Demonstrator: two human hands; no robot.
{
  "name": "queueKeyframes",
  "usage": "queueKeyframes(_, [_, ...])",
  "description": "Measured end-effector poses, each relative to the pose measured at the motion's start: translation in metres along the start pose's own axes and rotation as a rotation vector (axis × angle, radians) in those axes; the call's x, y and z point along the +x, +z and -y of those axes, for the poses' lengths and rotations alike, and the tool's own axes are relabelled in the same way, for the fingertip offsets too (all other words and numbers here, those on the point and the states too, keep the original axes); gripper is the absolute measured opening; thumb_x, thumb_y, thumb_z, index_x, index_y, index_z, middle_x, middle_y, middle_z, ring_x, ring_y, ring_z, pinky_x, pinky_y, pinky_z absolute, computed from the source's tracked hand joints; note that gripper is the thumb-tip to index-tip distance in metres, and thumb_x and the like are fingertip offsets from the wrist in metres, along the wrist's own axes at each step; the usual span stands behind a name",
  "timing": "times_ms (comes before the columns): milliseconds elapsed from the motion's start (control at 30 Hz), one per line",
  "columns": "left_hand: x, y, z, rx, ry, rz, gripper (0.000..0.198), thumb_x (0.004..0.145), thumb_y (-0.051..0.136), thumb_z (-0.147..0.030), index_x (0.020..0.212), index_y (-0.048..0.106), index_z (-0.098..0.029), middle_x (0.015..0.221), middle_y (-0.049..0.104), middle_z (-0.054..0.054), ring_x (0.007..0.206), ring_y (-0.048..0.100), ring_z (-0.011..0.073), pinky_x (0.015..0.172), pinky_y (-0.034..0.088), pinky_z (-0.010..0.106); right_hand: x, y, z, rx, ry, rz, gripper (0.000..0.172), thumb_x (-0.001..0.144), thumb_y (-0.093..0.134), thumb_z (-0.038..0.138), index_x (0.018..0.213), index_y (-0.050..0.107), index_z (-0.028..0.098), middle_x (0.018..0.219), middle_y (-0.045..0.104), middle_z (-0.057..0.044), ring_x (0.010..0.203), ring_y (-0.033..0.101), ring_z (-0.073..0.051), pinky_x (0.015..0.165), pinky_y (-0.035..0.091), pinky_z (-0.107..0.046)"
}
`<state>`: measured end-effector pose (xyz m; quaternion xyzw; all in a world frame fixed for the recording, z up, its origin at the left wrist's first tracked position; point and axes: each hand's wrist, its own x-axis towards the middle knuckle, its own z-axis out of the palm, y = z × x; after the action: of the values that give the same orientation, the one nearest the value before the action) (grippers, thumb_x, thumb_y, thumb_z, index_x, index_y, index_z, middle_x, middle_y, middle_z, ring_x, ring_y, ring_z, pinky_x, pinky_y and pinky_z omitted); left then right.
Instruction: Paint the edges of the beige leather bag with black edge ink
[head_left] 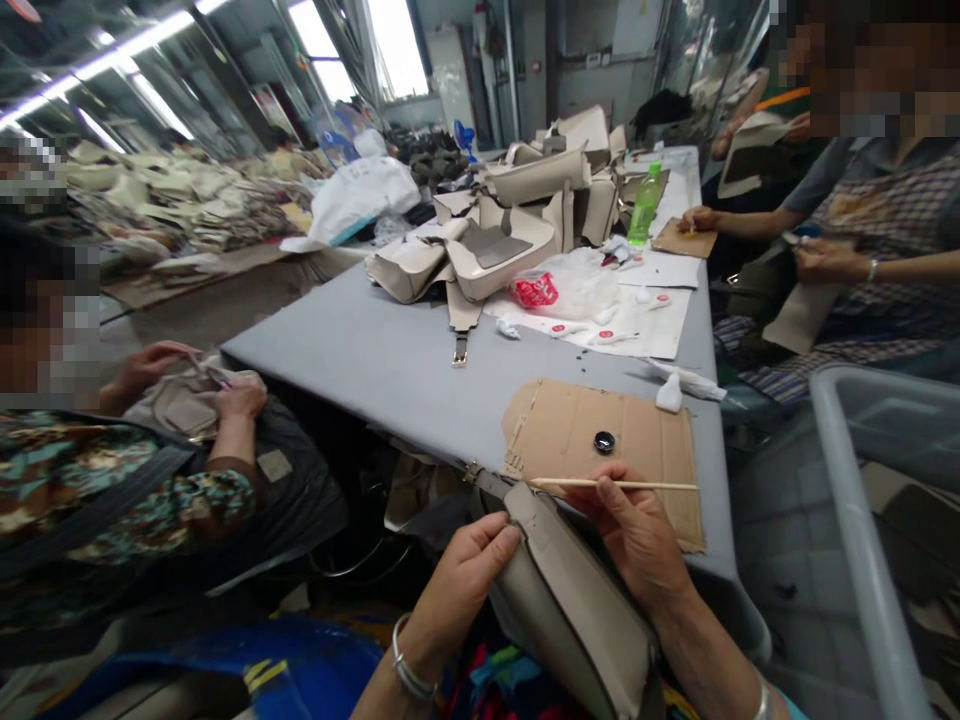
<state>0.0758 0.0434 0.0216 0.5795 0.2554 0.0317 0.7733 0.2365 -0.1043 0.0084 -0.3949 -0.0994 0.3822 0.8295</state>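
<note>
A grey-beige handbag (574, 590) with dark edges rests tilted in front of me, partly off the table's near edge. My left hand (476, 560) pinches its upper left edge between thumb and fingers. In my right hand (637, 530) is a thin wooden stick (652, 486), held level between thumb and fingers above the bag, its tip pointing left. Just beyond lies a cardboard sheet (645, 425), and on it sits a small round black cap (604, 442) with dark contents.
Several bag pieces (502, 240) are piled on the grey table (360, 345). A green bottle (645, 205), a plastic bag (574, 285) and small white bottles (669, 393) stand or lie nearby. A grey plastic bin (847, 480) is at right. Co-workers sit left and right, handling bag parts.
</note>
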Motion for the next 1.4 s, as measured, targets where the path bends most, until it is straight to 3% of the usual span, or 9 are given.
queueKeyframes(433, [0.007, 0.013, 0.003, -0.037, -0.013, -0.003, 0.031, 0.091, 0.072, -0.041, 0.106, 0.075, -0.014, 0.084, 0.069, 0.005, 0.074, 0.059, 0.0175, 0.065, 0.043, 0.024, -0.008, 0.005, 0.000, 0.025, 0.025, -0.003, 0.015, 0.090, 0.078, 0.032, 0.094, 0.066, 0.024, 0.093, 0.078, -0.002, 0.089, 0.074, -0.018, 0.090, 0.057, -0.032])
queueKeyframes(667, [0.009, 0.006, 0.013, -0.043, -0.027, -0.037, 0.029, 0.091, 0.072, -0.040, 0.103, 0.075, -0.014, 0.082, 0.068, 0.004, 0.070, 0.057, 0.0160, 0.064, 0.041, 0.024, -0.032, -0.010, 0.012, -0.282, -0.125, -0.083, 0.011, 0.092, 0.076, 0.034, 0.095, 0.072, 0.024, 0.098, 0.079, -0.004, 0.098, 0.074, -0.022, 0.098, 0.056, -0.037])
queueKeyframes(900, [0.013, 0.003, 0.014, 0.025, -0.005, -0.066, 0.029, 0.090, 0.071, -0.042, 0.086, 0.069, -0.014, 0.076, 0.063, 0.002, 0.064, 0.046, 0.0127, 0.058, 0.035, 0.022, -0.044, -0.014, 0.014, -0.530, -0.106, -0.081, 0.015, 0.093, 0.074, 0.037, 0.094, 0.074, 0.023, 0.107, 0.078, -0.006, 0.109, 0.071, -0.025, 0.099, 0.054, -0.036])
queueKeyframes(1400, [0.016, 0.014, -0.002, 0.043, -0.011, -0.144, 0.036, 0.081, 0.078, -0.051, 0.078, 0.074, -0.016, 0.064, 0.058, 0.001, 0.061, 0.047, 0.0153, 0.059, 0.038, 0.025, -0.033, -0.017, 0.011, -0.638, -0.127, -0.048, 0.011, 0.090, 0.077, 0.038, 0.094, 0.080, 0.028, 0.103, 0.077, -0.003, 0.104, 0.069, -0.024, 0.095, 0.051, -0.034])
